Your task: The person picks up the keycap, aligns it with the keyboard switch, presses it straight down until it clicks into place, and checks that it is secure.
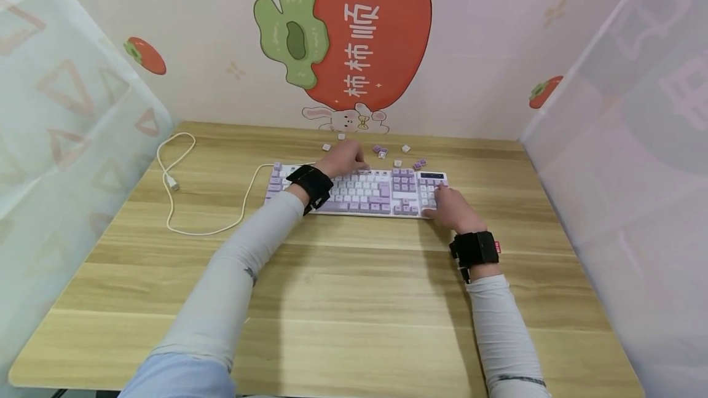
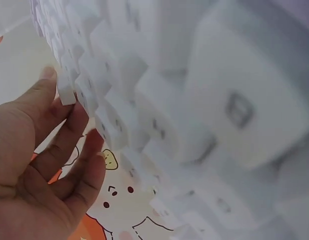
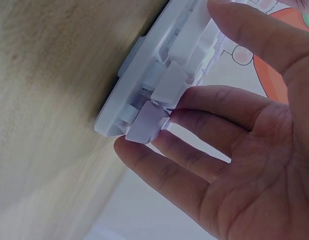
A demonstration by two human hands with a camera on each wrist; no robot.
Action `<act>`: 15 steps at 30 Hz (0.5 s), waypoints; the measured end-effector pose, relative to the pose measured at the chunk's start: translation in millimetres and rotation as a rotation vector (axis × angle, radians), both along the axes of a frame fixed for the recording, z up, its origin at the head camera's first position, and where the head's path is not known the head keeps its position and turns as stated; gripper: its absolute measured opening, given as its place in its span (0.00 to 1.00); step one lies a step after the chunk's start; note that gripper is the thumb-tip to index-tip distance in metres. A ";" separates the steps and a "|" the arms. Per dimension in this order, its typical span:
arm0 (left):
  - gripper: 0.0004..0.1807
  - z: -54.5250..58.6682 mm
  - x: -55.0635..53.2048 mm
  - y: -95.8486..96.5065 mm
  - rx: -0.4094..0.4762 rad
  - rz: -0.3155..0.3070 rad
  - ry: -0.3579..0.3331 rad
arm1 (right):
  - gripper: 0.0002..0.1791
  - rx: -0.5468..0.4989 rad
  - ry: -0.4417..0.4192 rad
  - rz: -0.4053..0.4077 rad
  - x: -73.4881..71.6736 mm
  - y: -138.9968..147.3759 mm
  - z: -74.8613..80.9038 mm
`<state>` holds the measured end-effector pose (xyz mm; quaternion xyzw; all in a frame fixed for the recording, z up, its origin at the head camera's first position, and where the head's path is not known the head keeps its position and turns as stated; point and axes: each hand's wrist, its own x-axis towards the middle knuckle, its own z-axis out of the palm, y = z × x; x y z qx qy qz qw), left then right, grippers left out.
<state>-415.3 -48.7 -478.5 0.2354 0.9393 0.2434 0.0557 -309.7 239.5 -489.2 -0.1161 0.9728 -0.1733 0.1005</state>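
A white and purple keyboard (image 1: 362, 190) lies lengthwise near the back of the table. At its top row my left hand (image 1: 343, 158) reaches over the keys. In the left wrist view, thumb and index finger of that left hand (image 2: 49, 155) pinch a small white keycap (image 2: 66, 90) at the edge of the key rows. My right hand (image 1: 455, 209) rests on the number pad at the right end. Seen from the right wrist, the right hand (image 3: 259, 135) has its fingers spread, with fingertips against a lilac keycap (image 3: 144, 122) and the white ones beside it.
Several loose white keycaps (image 1: 406, 148) and purple keycaps (image 1: 420, 163) lie behind the keyboard. A white cable (image 1: 204, 234) loops across the left of the table to a USB plug (image 1: 173, 183). A printed wall panel (image 1: 475, 78) closes off the back.
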 end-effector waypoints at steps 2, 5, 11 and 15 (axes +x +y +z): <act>0.10 -1.5 -0.1 -0.1 0.000 -0.001 -0.003 | 0.20 0.004 0.001 0.002 0.2 -0.1 -1.0; 0.09 -3.2 -0.2 -0.8 -0.002 -0.005 -0.003 | 0.21 0.011 0.004 0.006 0.1 -0.6 -2.4; 0.11 -3.2 -0.5 -1.1 0.000 0.010 -0.012 | 0.22 0.015 0.016 0.014 -0.1 -0.3 -2.7; 0.11 -4.4 -2.4 -0.4 0.015 0.011 -0.019 | 0.22 0.011 0.017 0.008 0.8 0.0 -1.7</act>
